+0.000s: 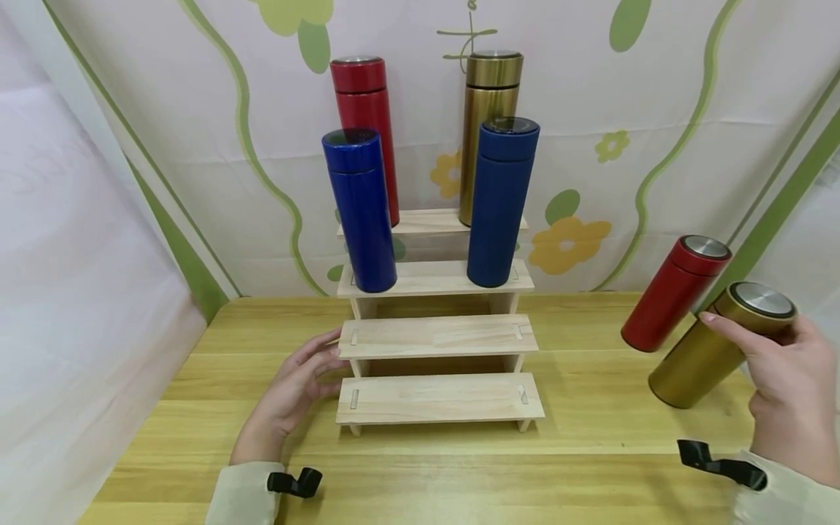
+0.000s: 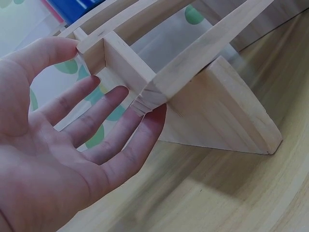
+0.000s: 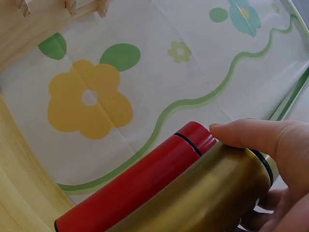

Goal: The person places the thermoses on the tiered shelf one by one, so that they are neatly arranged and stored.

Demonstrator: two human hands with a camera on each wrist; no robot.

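Note:
On the right, my right hand (image 1: 790,372) grips a gold thermos (image 1: 698,361) near its lid, thumb on one side and fingers round the other. Close beside it stands a red thermos (image 1: 669,299), which the gold one partly covers in the right wrist view. My left hand (image 1: 298,390) is at the left side of a stepped wooden rack (image 1: 440,337). In the left wrist view the thumb touches the end of one shelf, and loosely extended fingers (image 2: 140,137) reach a lower shelf's end.
The rack's top step bears another red thermos (image 1: 362,91) and another gold thermos (image 1: 492,109). A shiny blue thermos (image 1: 361,219) and a matte blue thermos (image 1: 500,211) stand one step lower. A flowered cloth (image 1: 564,189) hangs behind the wooden table (image 1: 459,481).

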